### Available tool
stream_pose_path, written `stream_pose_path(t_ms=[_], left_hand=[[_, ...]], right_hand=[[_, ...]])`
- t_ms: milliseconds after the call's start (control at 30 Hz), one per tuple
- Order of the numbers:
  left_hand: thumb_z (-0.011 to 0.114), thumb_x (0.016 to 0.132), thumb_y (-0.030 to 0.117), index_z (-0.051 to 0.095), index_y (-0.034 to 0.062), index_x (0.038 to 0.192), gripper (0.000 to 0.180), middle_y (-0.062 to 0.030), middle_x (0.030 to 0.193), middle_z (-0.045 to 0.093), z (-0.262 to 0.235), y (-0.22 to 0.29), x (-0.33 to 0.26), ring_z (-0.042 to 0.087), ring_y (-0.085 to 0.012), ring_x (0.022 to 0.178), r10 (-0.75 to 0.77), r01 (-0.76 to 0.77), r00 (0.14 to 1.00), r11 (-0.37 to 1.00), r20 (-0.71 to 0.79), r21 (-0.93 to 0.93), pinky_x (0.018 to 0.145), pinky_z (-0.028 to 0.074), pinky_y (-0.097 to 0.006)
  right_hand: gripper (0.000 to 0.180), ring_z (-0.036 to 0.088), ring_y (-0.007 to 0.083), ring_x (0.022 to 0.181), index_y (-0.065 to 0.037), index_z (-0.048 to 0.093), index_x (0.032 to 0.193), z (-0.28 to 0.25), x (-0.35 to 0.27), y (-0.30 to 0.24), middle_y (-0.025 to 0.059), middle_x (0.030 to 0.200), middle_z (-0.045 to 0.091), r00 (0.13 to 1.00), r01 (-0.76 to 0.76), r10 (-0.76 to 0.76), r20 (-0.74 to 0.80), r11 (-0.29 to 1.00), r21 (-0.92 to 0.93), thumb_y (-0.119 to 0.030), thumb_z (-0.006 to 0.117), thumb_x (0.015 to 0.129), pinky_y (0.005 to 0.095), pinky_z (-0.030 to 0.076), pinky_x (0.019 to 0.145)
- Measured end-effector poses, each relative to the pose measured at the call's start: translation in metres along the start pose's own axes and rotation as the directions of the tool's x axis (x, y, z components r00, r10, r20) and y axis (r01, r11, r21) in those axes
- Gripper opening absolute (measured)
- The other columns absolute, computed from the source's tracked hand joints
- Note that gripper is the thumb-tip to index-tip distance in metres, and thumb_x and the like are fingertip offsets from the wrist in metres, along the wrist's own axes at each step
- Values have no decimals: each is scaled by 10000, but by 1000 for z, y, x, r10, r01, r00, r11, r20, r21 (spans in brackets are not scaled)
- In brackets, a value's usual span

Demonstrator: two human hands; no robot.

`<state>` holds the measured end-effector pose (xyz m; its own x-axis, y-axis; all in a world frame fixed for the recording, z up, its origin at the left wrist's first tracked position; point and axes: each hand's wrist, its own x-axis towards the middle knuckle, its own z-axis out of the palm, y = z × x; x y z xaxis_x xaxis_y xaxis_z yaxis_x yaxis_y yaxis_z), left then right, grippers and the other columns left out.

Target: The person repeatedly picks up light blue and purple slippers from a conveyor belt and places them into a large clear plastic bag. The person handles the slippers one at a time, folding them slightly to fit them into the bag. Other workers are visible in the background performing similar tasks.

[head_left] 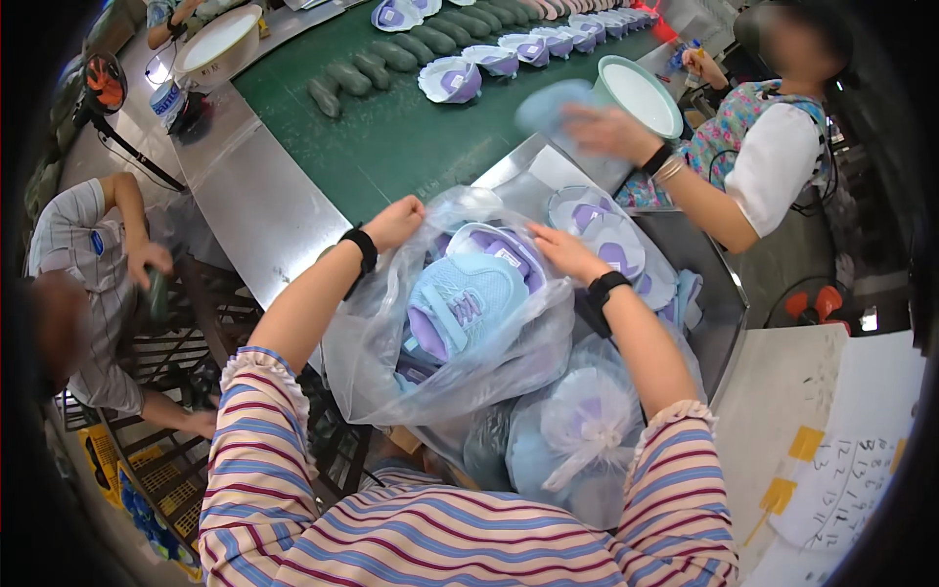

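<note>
A clear plastic bag (367, 338) stands in front of me with its mouth spread wide. My left hand (393, 224) is closed on the bag's far left rim. On the opposite side, my right hand (569, 252) grips the rim, fingers pinched at the edge. Inside lie several shoe uppers; the topmost light blue shoe upper (462, 298) has purple laces and lining. More uppers beneath it are partly hidden by the plastic. Beside my right forearm are further stacked blue and purple shoe uppers (611, 233).
Ahead runs a green conveyor belt (293, 73) carrying rows of dark shoe lasts (349, 78) and shoe uppers (452, 78). A knotted bag (587, 421) of uppers sits close to my body. One co-worker (792, 147) is at the right, another (88, 235) at the left, near a fan (104, 82).
</note>
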<state>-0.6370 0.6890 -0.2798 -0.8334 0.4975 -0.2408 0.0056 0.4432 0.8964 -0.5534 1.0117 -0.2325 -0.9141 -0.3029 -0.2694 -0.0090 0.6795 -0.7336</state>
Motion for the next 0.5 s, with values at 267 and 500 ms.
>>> stream_pose_path(t_ms=[267,500], left_hand=[[477,858,136,515,59,940,119,10,811,485,3,39,-32,445,-92,731,-72,230,926,885,370,-405,647,390,-235],[482,784,95,569,31,1000,241,-179,935,618,18,9,-19,590,-255,845,155,-254,958,851,243,459,733,448,-365]], right_hand=[[411,512,109,923,-39,529,1183,-13,-26,-17,9,943,578,951,-276,183,248,866,418,-323,501,887,277,405,832],[388,543,129,746,1,607,992,34,-27,-41,58,785,615,993,-91,77,88,982,167,-356,578,844,293,442,697]])
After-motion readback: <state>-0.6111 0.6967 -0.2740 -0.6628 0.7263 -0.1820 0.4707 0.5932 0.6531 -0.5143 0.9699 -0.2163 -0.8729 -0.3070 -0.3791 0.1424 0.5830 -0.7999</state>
